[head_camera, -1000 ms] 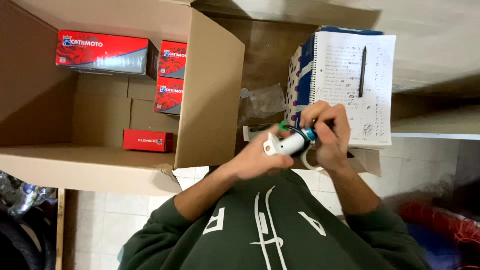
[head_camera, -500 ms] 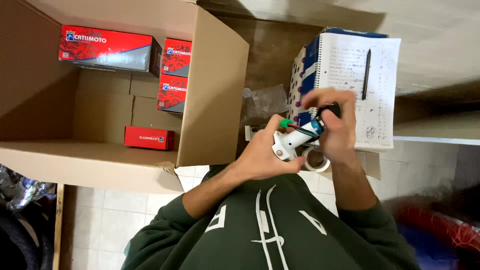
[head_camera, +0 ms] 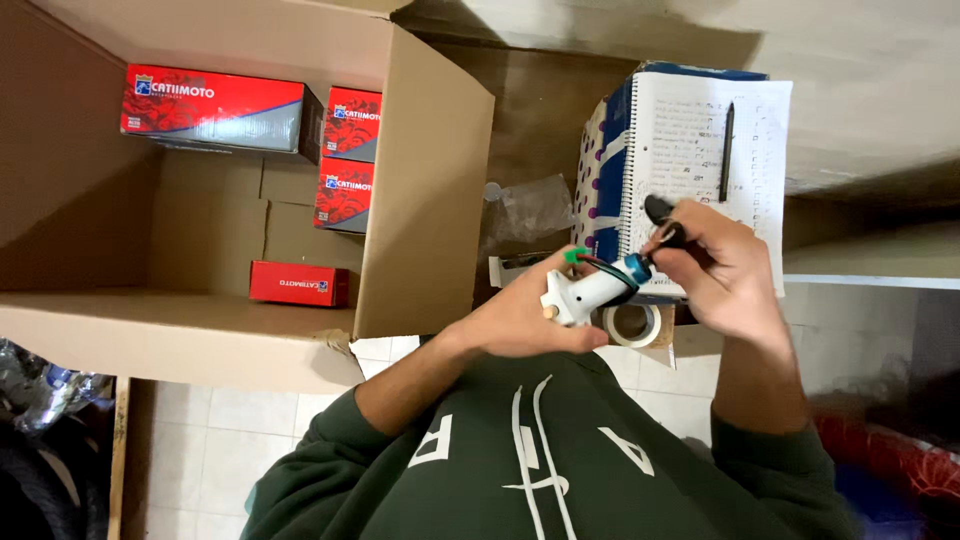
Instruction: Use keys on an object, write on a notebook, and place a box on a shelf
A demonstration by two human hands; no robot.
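Head view: white plastic part is clasped by left hand, long axis slanting toward right hand, which pinches its black plug.

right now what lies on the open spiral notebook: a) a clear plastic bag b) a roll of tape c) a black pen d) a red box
c, a black pen lies lengthwise on the written page of the spiral notebook, while the roll of tape sits below the hands and the red boxes are inside the cardboard carton.
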